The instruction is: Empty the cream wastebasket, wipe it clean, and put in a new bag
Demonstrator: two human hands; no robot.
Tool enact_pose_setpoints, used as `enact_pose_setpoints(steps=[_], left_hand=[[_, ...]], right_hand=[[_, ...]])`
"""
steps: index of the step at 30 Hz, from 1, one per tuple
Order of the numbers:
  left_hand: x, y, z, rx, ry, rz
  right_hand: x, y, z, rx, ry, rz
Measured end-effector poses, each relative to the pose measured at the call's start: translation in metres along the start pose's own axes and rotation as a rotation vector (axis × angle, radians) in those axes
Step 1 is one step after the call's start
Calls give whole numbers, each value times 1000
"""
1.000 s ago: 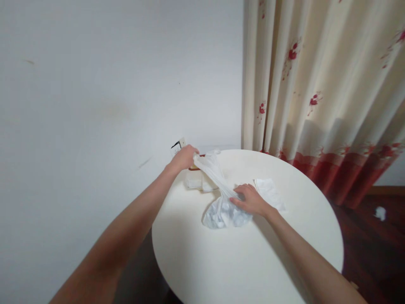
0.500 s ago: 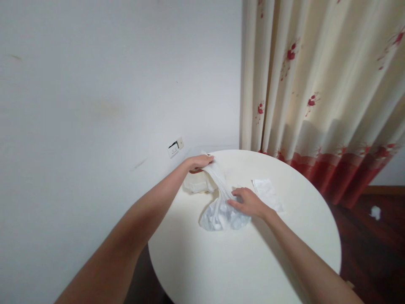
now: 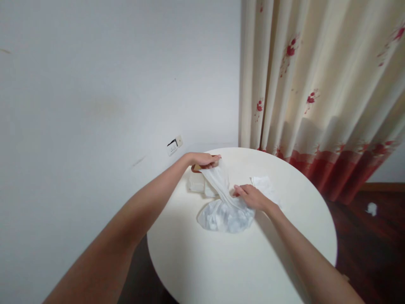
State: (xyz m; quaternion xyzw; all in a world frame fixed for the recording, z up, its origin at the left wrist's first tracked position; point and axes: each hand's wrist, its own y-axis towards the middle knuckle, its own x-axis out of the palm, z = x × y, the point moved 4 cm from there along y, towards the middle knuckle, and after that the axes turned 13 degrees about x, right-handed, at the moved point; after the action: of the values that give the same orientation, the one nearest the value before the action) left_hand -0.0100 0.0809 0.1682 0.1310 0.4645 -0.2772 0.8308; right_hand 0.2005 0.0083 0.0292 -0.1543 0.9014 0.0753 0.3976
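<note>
Left hand, head view (image 3: 205, 160): closed on the gathered upper end of a thin, white, see-through plastic bag (image 3: 226, 217).
Right hand, head view (image 3: 253, 198): bent at the fingers against the bag's right side, nearer the wearer than the left grip; cannot tell whether pinching the film or merely touching.
Plastic bag: stretched slantwise from the left grip, bulging with crumpled pale contents below and left of the right hand, resting on a round white tabletop (image 3: 240, 270).
Brown rim, rounded with a yellowish inside (image 3: 196, 168): just beneath the left grip, partly covered.
White packet, soft and boxy (image 3: 196, 183): on the tabletop, nearer the wearer than the left grip.
White sheet, flat and folded (image 3: 264, 184): just beyond the right hand, partly hidden by it.
Wall socket, white (image 3: 172, 147): left of the left grip.
</note>
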Motion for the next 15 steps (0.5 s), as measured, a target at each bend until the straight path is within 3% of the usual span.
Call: enact_pose_setpoints(steps=[1, 2, 4, 5, 6, 8, 11, 13, 15], left_hand=[[-3, -8, 8, 33, 5, -9], [-8, -18, 17, 92, 44, 56], [-16, -49, 28, 147, 166, 370], [-12, -69, 29, 160, 173, 480], [-2, -88, 27, 172, 153, 510], [33, -125, 12, 129, 97, 481], [103, -168, -25, -4, -84, 386], [145, -182, -41, 7, -141, 367], [173, -188, -49, -26, -127, 400]], right_hand=[[-5, 2, 4, 5, 18, 43], [-10, 4, 9, 6, 31, 86], [-19, 6, 18, 5, 48, 114], [-22, 6, 23, 12, 66, 87], [-23, 5, 28, 20, 95, 26], [-20, 3, 35, 18, 169, -166], [-14, -2, 43, -2, 242, -367], [-11, -3, 47, 12, 196, -377], [-6, -2, 49, 52, 84, -328]])
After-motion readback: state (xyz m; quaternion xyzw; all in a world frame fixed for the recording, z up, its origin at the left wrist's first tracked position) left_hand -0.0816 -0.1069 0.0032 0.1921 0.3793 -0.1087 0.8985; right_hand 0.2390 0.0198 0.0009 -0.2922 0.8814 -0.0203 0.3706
